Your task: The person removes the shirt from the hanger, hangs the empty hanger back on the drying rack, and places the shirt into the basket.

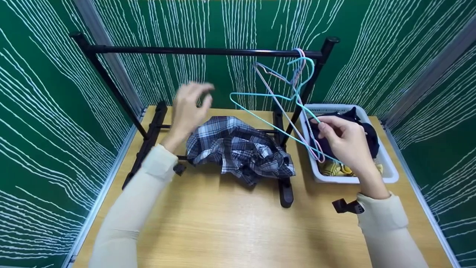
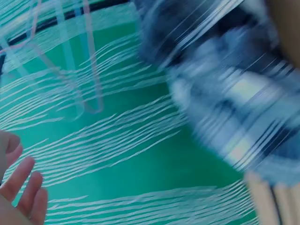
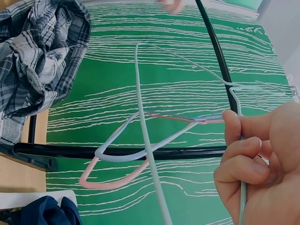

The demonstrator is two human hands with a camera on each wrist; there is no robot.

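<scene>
My right hand [image 1: 346,143] pinches a teal clothes hanger [image 1: 260,94] by one sloping arm, its hook pointing up near the rack's right end. In the right wrist view, the fingers of my right hand [image 3: 255,159] curl round the hanger's thin rod. A pink hanger [image 1: 266,80] and a bluish one hang behind it from the rail. My left hand [image 1: 190,106] is raised in the air above a crumpled plaid shirt [image 1: 241,149], fingers loosely bent and holding nothing. That shirt lies bunched over the rack's base; it is blurred in the left wrist view.
A black garment rack [image 1: 208,51] spans the back of the wooden table [image 1: 223,223]. To the right stands a white basket [image 1: 389,173] with dark blue clothing [image 1: 372,137] and a yellow garment [image 1: 333,169]. Green walls [image 1: 420,74] with white lines enclose the table.
</scene>
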